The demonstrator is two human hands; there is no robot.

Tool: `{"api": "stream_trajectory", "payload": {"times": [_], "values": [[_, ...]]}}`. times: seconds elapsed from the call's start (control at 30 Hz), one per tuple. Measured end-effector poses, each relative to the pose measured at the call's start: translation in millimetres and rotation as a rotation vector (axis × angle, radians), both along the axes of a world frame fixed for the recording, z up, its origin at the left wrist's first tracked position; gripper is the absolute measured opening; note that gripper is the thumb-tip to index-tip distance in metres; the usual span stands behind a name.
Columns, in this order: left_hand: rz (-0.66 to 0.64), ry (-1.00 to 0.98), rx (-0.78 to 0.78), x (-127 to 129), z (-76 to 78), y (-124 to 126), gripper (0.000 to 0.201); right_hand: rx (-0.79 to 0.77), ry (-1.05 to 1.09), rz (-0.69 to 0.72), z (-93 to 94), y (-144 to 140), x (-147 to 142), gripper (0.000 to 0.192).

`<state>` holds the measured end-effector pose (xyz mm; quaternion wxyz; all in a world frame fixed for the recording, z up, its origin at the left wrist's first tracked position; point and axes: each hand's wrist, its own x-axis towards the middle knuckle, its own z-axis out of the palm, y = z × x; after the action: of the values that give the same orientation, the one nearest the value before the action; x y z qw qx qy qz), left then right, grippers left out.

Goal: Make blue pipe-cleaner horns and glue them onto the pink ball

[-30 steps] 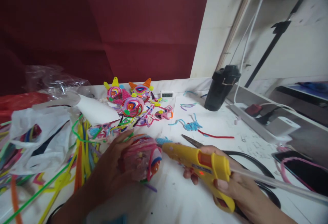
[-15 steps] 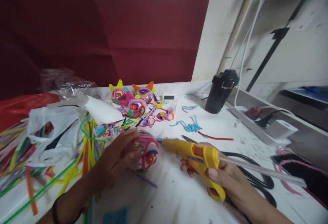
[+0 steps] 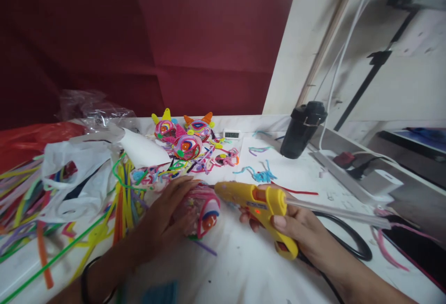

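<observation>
My left hand (image 3: 170, 216) grips a pink round craft ball (image 3: 210, 206), wound with fuzzy stems and marked with an orange-and-blue eye shape. In my right hand (image 3: 296, 229) is a yellow glue gun (image 3: 258, 197), its red light lit and a clear glue stick (image 3: 334, 213) poking out of the back. The gun's nozzle points left at the top of the ball; whether it touches cannot be told. A purple stem (image 3: 206, 248) lies just below the ball.
Several finished horned balls (image 3: 188, 146) sit at the back, near a small white digital clock (image 3: 232, 134). Bundled pipe cleaners (image 3: 121, 202) and a white bag (image 3: 75, 174) lie left. On the right are a black bottle (image 3: 302, 130), a power strip (image 3: 351, 178) and a black cable (image 3: 348, 234).
The glue gun has moved left and slightly up, bringing its nozzle over the ball's top. My left hand still holds the ball. The view has shifted a little.
</observation>
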<state>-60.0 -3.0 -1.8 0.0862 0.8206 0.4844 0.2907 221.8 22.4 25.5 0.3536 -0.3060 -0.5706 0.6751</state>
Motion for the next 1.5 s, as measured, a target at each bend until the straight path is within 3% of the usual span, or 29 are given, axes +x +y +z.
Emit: {"api": "stream_trajectory", "payload": {"times": [0.3,0.53,0.97,1.3,1.5], "values": [[-0.070,-0.067,0.118,-2,-10.1,-7,0.045,-0.024,0.012,-0.073,-10.1,0,2,0.039],[-0.070,-0.111,0.087,-2,-10.1,-12,0.039,-0.074,0.019,-0.123,-12.8,-4,0,0.052],[-0.117,-0.176,0.039,1,-8.0,-15,0.038,-0.123,0.060,-0.079,-8.3,-15,-7,0.053],[-0.111,-0.150,0.093,-1,-9.4,-12,0.038,-0.197,-0.015,0.008,-13.1,-15,-6,0.058],[-0.085,-0.212,0.092,-5,-13.5,-7,0.034,-0.145,0.011,-0.050,-12.1,-13,-4,0.054]]}}
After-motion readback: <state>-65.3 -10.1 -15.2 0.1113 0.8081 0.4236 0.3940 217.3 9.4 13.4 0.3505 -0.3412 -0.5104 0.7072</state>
